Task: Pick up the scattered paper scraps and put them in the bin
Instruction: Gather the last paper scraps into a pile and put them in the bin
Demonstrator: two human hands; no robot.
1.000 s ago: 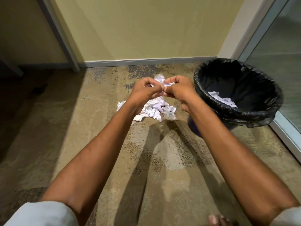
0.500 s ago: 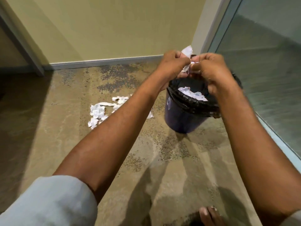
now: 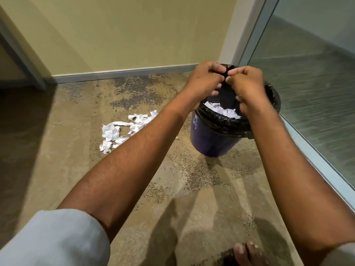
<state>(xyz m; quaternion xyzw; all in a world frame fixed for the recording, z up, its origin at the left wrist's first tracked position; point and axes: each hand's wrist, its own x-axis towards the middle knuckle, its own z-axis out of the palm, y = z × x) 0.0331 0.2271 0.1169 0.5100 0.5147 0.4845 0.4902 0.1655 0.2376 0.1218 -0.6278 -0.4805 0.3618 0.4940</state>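
Closest in, a bare foot [image 3: 247, 254] stands on the speckled tan floor [image 3: 57, 160], with pale rolled sleeves [image 3: 57, 240] at the lower corners. Both forearms reach forward and up to the right.

Further on, the scattered paper scraps [image 3: 126, 131] lie as a loose white band on the floor. Its long axis runs from near left to far right, and the far end points toward the bin. Bare floor opens widely to the left of the band and on its near side.

Just right of the scraps, a dark blue bin [image 3: 209, 143] stands upright, mouth up, its black liner [image 3: 221, 121] rolled over the rim. Crumpled scraps in the bin [image 3: 222, 111] show white against the liner. The bin's right side sits close to the frame of a glass panel [image 3: 317, 93], leaving little room there.

Over the bin's mouth, the left hand [image 3: 205, 79] and right hand [image 3: 247, 83] hang knuckle to knuckle, fingers curled in, with no paper showing in either.

Beyond them, a grey baseboard [image 3: 124, 74] edges the yellow wall [image 3: 134, 35].
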